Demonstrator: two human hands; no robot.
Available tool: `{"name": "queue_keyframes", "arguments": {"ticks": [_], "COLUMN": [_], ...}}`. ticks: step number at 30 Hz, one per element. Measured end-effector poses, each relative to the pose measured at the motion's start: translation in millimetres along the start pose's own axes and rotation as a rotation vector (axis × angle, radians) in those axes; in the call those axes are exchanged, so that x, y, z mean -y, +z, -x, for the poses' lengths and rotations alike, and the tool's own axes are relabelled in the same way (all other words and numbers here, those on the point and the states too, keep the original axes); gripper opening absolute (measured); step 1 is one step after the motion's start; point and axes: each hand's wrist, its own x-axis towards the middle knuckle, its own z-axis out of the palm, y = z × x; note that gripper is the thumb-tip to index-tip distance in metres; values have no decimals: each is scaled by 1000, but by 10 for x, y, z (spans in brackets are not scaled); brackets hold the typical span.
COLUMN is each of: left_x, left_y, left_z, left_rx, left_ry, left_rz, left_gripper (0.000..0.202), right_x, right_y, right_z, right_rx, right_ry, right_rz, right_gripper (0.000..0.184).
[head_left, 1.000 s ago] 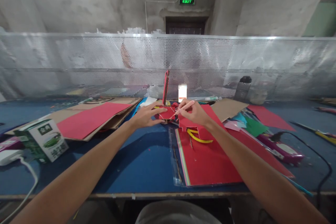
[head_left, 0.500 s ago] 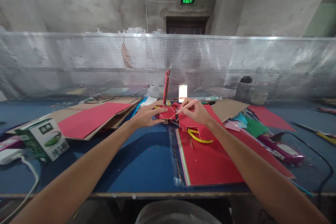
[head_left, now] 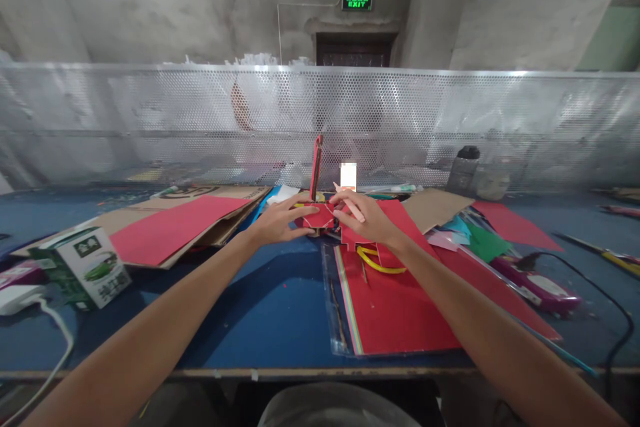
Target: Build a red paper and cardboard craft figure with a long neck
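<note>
A small red cardboard model (head_left: 320,215) with pale lines on its face stands in front of me, and an upright red cardboard strip (head_left: 316,168) rises from behind it. My left hand (head_left: 274,221) grips the model's left side, fingers across the face and thumb low. In my right hand (head_left: 364,215), a pink pen (head_left: 356,209) is tucked between the fingers, its thin end pointing up and left. The right fingertips rest at the model's right edge. Just right of it, a cut red sheet (head_left: 400,217) lies partly under my right hand.
Red paper in a clear sleeve (head_left: 400,320) lies at front right, with a yellow curved piece (head_left: 383,265) on top. Cardboard with red paper (head_left: 183,230) and a green-white box (head_left: 83,267) are left. A lit phone (head_left: 349,177), dark bottle (head_left: 464,170) and scissors (head_left: 600,250) sit farther out.
The pen has swung in my right hand, from lying against the model's face to pointing up and away. My right fingers have come to the model's edge. The left hand stays put.
</note>
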Motion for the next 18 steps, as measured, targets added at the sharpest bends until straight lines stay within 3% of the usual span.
{"name": "queue_keyframes", "arguments": {"ticks": [5, 12, 18], "left_x": [-9, -35, 2], "left_y": [-11, -4, -91], "left_z": [-7, -17, -21], "left_rx": [18, 44, 41], "left_ry": [16, 39, 60], "left_rz": [-24, -48, -72], "left_gripper": [49, 49, 62], "right_x": [14, -46, -130], "right_y": [71, 85, 27], "right_z": [-18, -28, -29], "right_rx": [-86, -88, -159], "right_ry": [70, 122, 160], "right_rz": [-51, -131, -174], "right_gripper": [9, 10, 12]}}
